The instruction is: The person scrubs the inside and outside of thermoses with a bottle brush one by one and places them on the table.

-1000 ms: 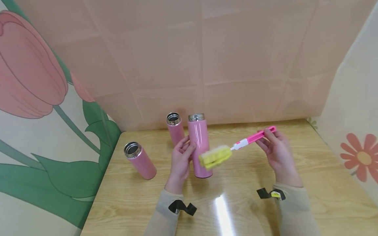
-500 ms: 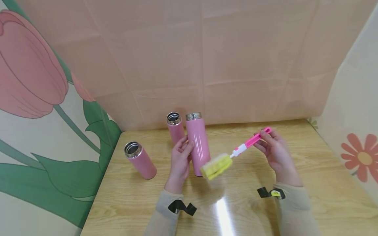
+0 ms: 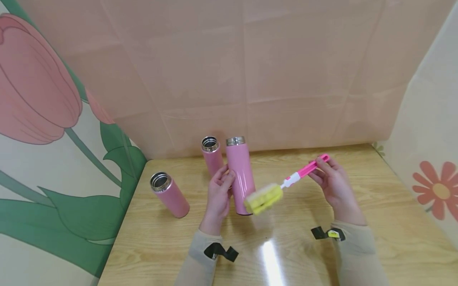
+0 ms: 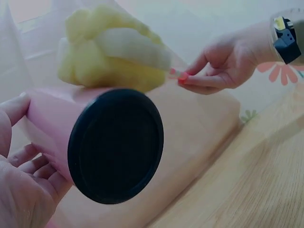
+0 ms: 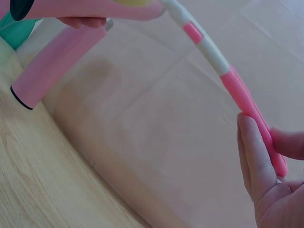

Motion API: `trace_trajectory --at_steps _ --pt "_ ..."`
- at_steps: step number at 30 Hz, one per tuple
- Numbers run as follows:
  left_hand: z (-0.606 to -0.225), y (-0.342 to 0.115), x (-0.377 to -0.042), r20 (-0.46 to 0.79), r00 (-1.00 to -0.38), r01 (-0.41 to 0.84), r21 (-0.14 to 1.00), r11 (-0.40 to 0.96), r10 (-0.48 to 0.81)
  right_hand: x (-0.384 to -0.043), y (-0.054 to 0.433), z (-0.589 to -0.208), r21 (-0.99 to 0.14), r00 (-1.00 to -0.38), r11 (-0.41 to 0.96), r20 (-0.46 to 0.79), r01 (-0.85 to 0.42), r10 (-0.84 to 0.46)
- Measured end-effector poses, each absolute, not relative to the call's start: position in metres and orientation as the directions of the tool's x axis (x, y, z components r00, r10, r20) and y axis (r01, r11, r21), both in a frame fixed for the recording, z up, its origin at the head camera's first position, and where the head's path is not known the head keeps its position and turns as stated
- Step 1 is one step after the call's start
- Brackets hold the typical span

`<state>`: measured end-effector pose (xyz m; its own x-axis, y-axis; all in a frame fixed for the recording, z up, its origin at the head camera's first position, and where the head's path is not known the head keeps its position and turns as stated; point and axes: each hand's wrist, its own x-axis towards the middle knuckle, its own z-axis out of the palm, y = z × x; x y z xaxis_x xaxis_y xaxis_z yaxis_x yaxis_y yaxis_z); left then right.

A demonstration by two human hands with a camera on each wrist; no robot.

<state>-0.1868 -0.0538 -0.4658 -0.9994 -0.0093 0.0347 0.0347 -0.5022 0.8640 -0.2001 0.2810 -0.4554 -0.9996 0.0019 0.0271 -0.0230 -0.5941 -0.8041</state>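
Note:
My left hand (image 3: 219, 194) grips a pink vacuum flask (image 3: 240, 167) with a steel neck, raised off the table and slightly tilted. Its dark base (image 4: 116, 147) faces the left wrist camera. Between thumb and fingers, my right hand (image 3: 335, 184) pinches the pink handle (image 5: 247, 99) of a bottle brush. The brush's yellow and white sponge head (image 3: 264, 198) lies against the flask's side near the base. Behind the held flask stands a second pink flask (image 3: 213, 159), without a lid. A third lidless pink flask (image 3: 173, 196) stands to the left.
The wooden table (image 3: 150, 254) backs onto a pinkish cloth (image 3: 286, 79). A wall with a tulip picture (image 3: 39, 83) borders the left side, and one with a red flower (image 3: 439, 190) borders the right.
The brush head has shifted slightly down and right along the flask, and the right hand has moved a little left. The held flask has tilted slightly. Both other flasks stay put.

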Motion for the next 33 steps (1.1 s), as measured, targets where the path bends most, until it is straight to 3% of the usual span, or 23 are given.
trace_trajectory --at_steps 4,12,23,33 --pt "-0.466 -0.053 -0.185 0.047 -0.998 0.023 0.894 -0.448 0.042 -0.2 0.281 -0.453 -0.728 -0.997 -0.684 -0.011 -0.048 0.081" --pt "-0.466 -0.047 -0.181 0.073 -0.983 -0.001 0.916 -0.401 0.17 -0.2 0.278 -0.448 -0.463 -0.957 -0.867 -0.12 -0.183 0.266" --pt "-0.468 -0.046 -0.179 0.111 -0.974 0.017 0.904 -0.427 0.196 -0.199 0.263 -0.44 -0.423 -0.915 -0.86 -0.147 -0.286 0.376" --pt "-0.472 -0.047 -0.182 0.092 -0.967 0.002 0.935 -0.355 0.238 -0.196 0.259 -0.438 -0.428 -0.895 -0.845 -0.157 -0.319 0.417"
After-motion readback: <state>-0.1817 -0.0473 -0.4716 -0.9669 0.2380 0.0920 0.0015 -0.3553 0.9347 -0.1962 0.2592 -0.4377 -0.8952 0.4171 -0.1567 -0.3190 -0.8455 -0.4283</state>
